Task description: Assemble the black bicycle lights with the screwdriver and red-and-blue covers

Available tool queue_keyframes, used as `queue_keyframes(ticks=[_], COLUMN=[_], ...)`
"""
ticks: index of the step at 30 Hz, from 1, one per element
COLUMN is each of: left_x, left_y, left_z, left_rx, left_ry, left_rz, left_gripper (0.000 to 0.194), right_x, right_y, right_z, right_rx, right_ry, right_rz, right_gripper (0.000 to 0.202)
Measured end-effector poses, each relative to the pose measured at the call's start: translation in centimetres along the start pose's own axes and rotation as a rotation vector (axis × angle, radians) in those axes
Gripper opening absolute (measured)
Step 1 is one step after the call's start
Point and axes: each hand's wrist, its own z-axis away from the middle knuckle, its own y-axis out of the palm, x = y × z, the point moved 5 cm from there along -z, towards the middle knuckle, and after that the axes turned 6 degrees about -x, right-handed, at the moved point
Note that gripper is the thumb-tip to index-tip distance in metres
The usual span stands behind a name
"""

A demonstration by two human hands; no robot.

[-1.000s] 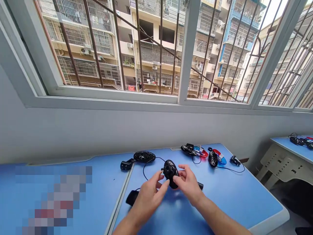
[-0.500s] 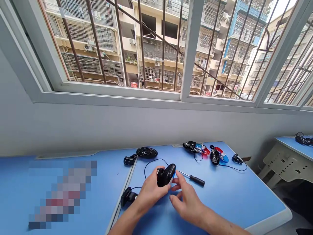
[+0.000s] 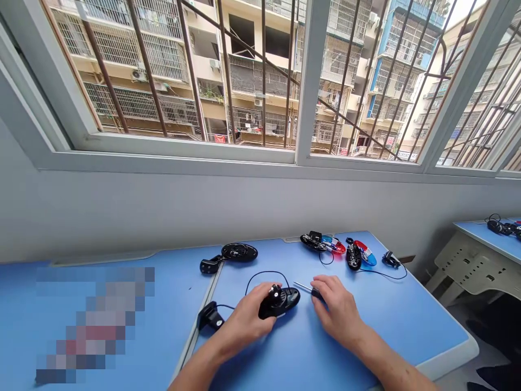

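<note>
My left hand (image 3: 253, 316) is closed around the near end of a glossy black device (image 3: 287, 301) with an oval base and a shiny rounded part on top. A thin black cable loops behind it. The device rests on or just above the blue desk. To the right, my right hand (image 3: 337, 308) has its fingers around the dark handle of a screwdriver (image 3: 303, 287). The screwdriver's metal shaft points left, towards the device, and most of its handle is hidden under the fingers. Left of my left hand lies a black clip-like part (image 3: 210, 317) joined to a cable.
Another black oval base (image 3: 239, 252) lies at the back beside a small black part (image 3: 210, 265). Black parts with red and blue pieces (image 3: 336, 245) sit further right, with a cabled part (image 3: 391, 259). A seam (image 3: 195, 336) divides the desks; wall and window stand behind.
My left hand has lowered the device and turned its top upward. My right hand has moved right, off the device and onto the screwdriver handle. The view has shifted slightly.
</note>
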Motion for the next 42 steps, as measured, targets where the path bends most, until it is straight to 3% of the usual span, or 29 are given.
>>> queue_keyframes(ticks=[4, 9, 19, 25, 31, 42], left_x=[0.5, 0.6, 1.1, 1.2, 1.3, 0.5], left_y=[0.1, 0.4, 0.4, 0.5, 0.5, -0.1], left_z=[-0.1, -0.4, -0.6, -0.7, -0.5, -0.8], left_rx=[-0.018, -0.052, -0.067, -0.058, -0.084, -0.228], left_ry=[-0.019, -0.017, -0.115, -0.130, -0.130, -0.059], left_rz=[0.004, 0.068, 0.337, 0.350, 0.335, 0.226], left_gripper=[0.048, 0.024, 0.028, 0.025, 0.036, 0.026], right_x=[-1.4, -1.9, -2.4, -2.4, -2.3, -2.2], right_y=[0.7, 1.1, 1.2, 1.2, 1.0, 1.0], right_z=[0.3, 0.5, 0.9, 1.1, 1.1, 0.9], right_rx=[0.154, 0.248, 0.241, 0.228, 0.219, 0.213], right_ry=[0.099, 0.158, 0.196, 0.206, 0.221, 0.242], right_rz=[0.086, 0.148, 0.163, 0.139, 0.125, 0.126], right_gripper=[0.029, 0.022, 0.022, 0.023, 0.022, 0.021])
